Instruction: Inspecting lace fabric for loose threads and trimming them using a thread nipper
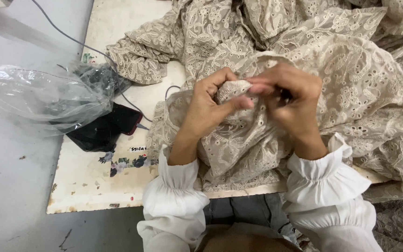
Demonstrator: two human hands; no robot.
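Both hands, left hand (pixel 211 100) and right hand (pixel 288 95), pinch the lace cloth (pixel 350 88) near the counter's (pixel 85 182) front edge; best to keep it tight.

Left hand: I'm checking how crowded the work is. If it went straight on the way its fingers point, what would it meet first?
Probably the right hand: the left hand points right across the pinched lace fabric, fingertips nearly touching; depth is unclear.

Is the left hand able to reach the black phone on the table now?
Probably yes, once freed. The left hand is pinching the lace fabric. The phone lies uncovered on that side, on the table; only a clear plastic bag overlaps its far edge.
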